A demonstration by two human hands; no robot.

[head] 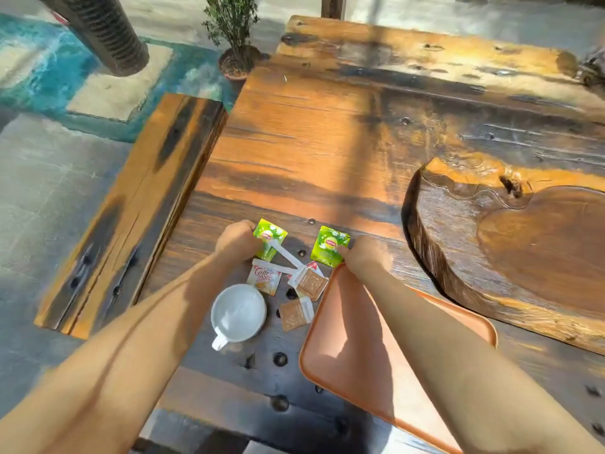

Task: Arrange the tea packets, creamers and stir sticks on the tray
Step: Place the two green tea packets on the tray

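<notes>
Beyond tray (pixel 314 352) | left grip (pixel 236 241) closed on tea packet (pixel 273 235) | right grip (pixel 366 257) pinches second tea packet (pixel 327 249)

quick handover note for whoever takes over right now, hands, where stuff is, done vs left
Left hand: closed on the left tea packet, at the table.
Right hand: fingers on the right tea packet; hard to tell if it is lifted.
Creamers, the stir stick and brown packets lie on the table between the hands, beside the white cup.
Tray: nothing on the part that shows.
Done: nothing placed. Left: all packets, creamers and the stick onto the tray.
</notes>
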